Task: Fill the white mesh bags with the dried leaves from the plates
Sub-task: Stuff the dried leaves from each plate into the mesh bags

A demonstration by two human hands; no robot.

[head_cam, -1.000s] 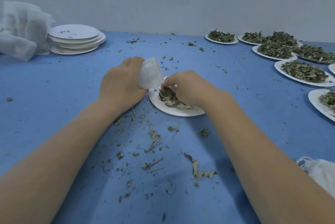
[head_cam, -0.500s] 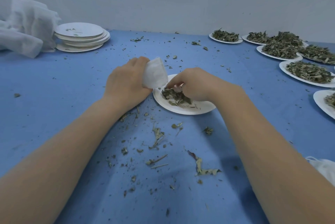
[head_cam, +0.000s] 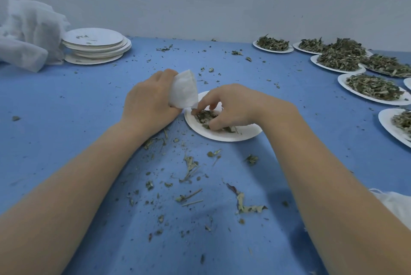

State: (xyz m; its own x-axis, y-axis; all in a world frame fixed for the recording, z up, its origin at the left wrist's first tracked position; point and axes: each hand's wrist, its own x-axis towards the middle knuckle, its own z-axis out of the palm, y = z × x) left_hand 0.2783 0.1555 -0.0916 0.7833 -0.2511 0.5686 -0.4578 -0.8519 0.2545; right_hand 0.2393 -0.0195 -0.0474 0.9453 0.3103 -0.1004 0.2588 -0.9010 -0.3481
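Observation:
My left hand grips a small white mesh bag and holds it at the left rim of a white paper plate in the middle of the blue table. A small heap of dried leaves lies on that plate. My right hand is curled over the heap, its fingertips and thumb pinching leaves right beside the bag's lower corner. The bag's mouth is hidden behind my left fingers.
Several plates heaped with dried leaves line the right side. A stack of empty plates and a pile of white mesh sit at the far left. Another white bag lies near the right edge. Leaf crumbs litter the cloth.
My right hand's fingers have closed further over the leaves on the plate, near the bag. The left hand keeps the bag in about the same place.

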